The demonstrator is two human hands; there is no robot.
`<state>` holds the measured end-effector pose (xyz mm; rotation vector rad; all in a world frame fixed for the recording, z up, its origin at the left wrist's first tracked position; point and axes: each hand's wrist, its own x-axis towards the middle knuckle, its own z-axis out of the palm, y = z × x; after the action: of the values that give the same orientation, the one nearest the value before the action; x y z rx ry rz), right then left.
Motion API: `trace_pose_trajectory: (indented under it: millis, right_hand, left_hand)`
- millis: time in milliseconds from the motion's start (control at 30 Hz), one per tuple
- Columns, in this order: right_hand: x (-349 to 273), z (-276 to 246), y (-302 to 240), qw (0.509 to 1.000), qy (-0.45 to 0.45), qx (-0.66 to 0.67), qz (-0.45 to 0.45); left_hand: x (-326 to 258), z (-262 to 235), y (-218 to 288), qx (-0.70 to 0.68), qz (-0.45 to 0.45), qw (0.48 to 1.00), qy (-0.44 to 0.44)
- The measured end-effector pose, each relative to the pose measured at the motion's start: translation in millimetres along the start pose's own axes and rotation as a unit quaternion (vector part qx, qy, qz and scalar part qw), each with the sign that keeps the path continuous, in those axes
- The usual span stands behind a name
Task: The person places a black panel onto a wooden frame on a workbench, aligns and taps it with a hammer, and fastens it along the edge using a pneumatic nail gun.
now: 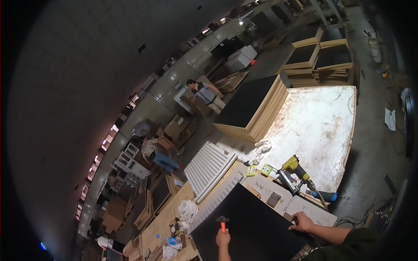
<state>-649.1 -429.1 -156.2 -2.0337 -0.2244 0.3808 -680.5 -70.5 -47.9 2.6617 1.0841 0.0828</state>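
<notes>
A large black panel (pixel 248 222) lies on the workbench in front of me. My left hand (pixel 223 238) is closed around the orange handle of a hammer (pixel 223 225), its dark head above the panel. At the panel's right edge, my right hand (pixel 301 222) has its fingers bent, with the thumb over the black surface. Close to those fingertips is a small brown block (pixel 288 216); whether they touch it I cannot tell. Farther along the same side lie more brown blocks (pixel 273 199). A yellow-green nail gun (pixel 294 169) with a hose rests beyond them.
Beyond the bench are a worn white board (pixel 320 126) and a tall stack of black-topped panels (pixel 252 104). A white slatted panel (pixel 210 169), small green boxes (pixel 258 170), rags (pixel 188 211) and a blue-capped bottle (pixel 171 240) lie about. Other people (pixel 208 95) stand farther off.
</notes>
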Motion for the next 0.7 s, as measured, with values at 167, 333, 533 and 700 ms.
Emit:
trace_pose_trajectory:
  millis: [167, 333, 533, 700]
  right_hand:
    - [-6.8, -6.2, -8.1, 1.0, -0.012, 0.004, 0.01]
    - [2.8, -0.8, -5.8, 1.0, -0.022, -0.013, -0.003]
    - [-3.2, -6.9, -3.4, 1.0, -0.012, 0.017, 0.013]
    - [-24.6, -15.9, -7.5, 0.999, -0.002, 0.034, -0.014]
  left_hand:
    - [36.7, 34.3, 15.9, 0.03, 0.039, 0.998, -0.049]
    - [36.5, 37.8, 52.8, -0.014, 0.06, 0.998, 0.0]
    - [19.2, 26.0, 83.7, 0.022, 0.109, 0.989, -0.092]
    - [-77.6, 32.0, 57.6, -0.131, 0.176, 0.974, -0.054]
